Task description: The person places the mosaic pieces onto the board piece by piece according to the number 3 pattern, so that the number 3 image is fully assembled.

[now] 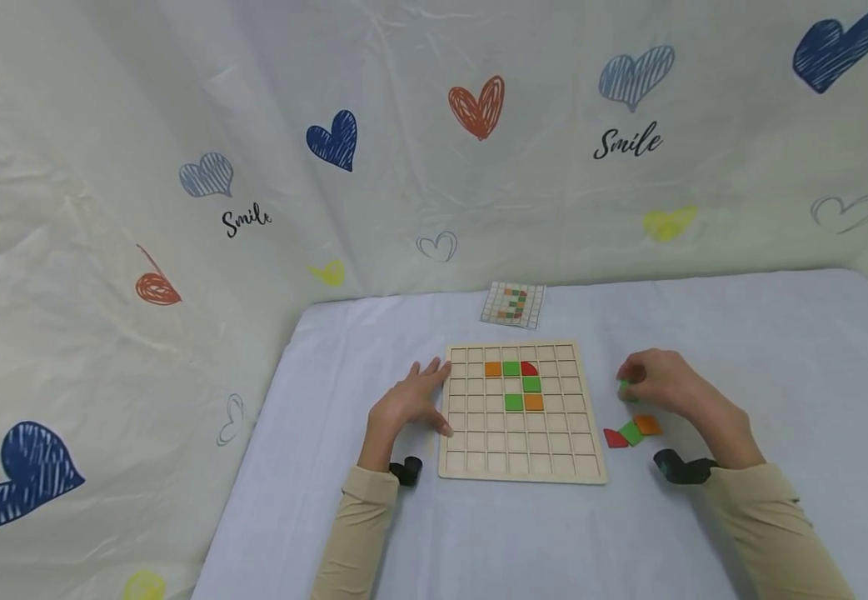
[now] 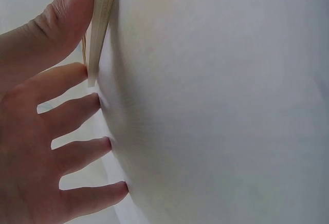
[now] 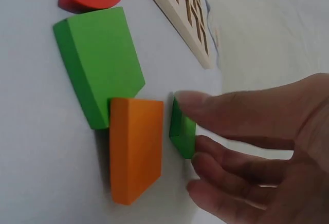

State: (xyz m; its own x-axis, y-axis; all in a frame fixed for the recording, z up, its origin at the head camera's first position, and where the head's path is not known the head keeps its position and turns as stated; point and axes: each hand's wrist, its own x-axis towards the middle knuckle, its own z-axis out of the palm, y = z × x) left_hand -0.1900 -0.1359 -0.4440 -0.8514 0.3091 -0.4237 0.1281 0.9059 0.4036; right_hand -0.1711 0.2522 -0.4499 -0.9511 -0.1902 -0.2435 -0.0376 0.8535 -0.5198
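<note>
The right grip (image 1: 659, 383) is clamped on a green tile (image 3: 183, 127), thumb against fingers. Just nearer the wearer from it, an orange tile (image 1: 647, 425), a second green tile (image 1: 631, 432) and a red tile (image 1: 616, 438) lie on the desk (image 1: 539, 533). The left grip (image 1: 407, 402), fingers spread apart, touches the left edge of a wooden board (image 1: 479, 464) between both grips (six tiles fill cells there; a patterned card (image 1: 513, 305) lies beyond).

A small work area screened by white sheeting (image 1: 539, 192) printed with hearts (image 1: 336, 142) and "Smile" lettering (image 1: 627, 141); a white cloth (image 1: 524, 533) spreads before it; building type unclear.
</note>
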